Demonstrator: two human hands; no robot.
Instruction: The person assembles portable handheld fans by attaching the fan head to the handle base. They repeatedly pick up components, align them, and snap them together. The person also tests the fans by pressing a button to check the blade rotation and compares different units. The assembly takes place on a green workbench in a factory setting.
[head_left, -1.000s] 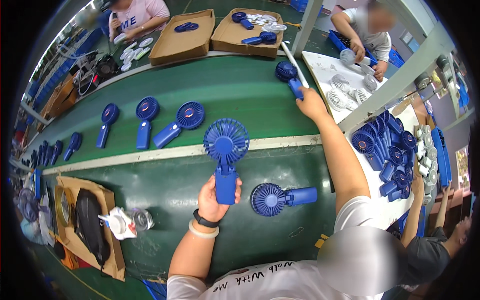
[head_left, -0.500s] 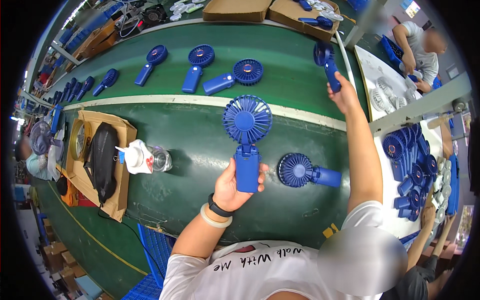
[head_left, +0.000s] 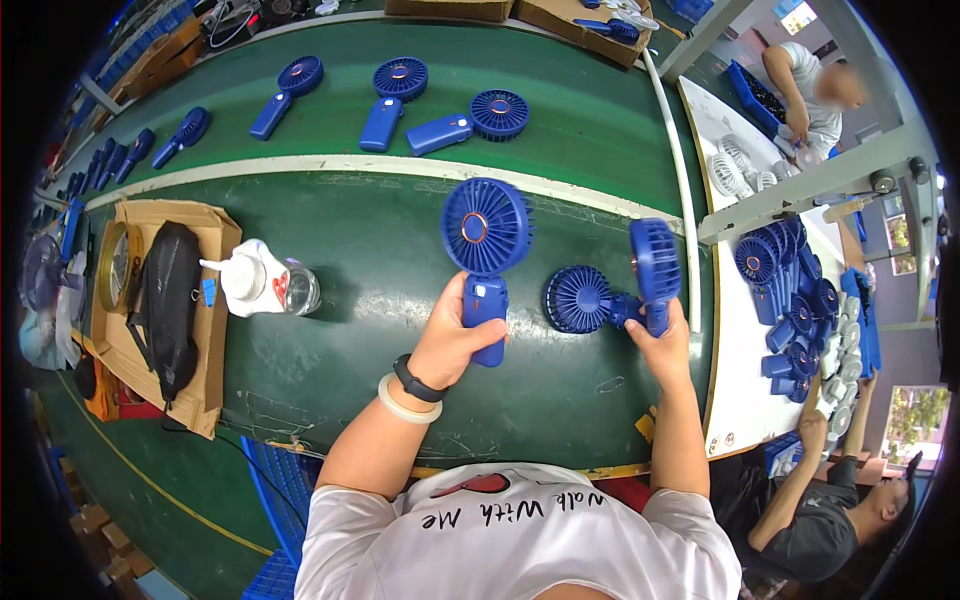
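Observation:
My left hand point(head_left: 452, 338) is closed round the handle of a blue handheld fan point(head_left: 486, 228). Its round head stands upward, and the side with the copper-coloured ring faces me. At the right, my right hand point(head_left: 667, 348) grips a second blue handheld fan point(head_left: 655, 262) low on its handle, its head seen nearly edge-on. Between the two hands, a third blue fan point(head_left: 577, 300) lies on the green worktable point(head_left: 390, 400). Part of its handle is hidden by my right hand and the fan in it.
Beyond the white rail point(head_left: 360, 170), several blue fans point(head_left: 400, 78) lie on a green conveyor belt point(head_left: 580, 90). On my left are a plastic bottle point(head_left: 300, 290) and a cardboard tray point(head_left: 222, 330). A white side table point(head_left: 725, 400) holds piled fans; two people work beyond it.
My right hand has come back from over the belt toward me with its fan. The fan in my left hand has been turned, so its copper-ringed side now faces me.

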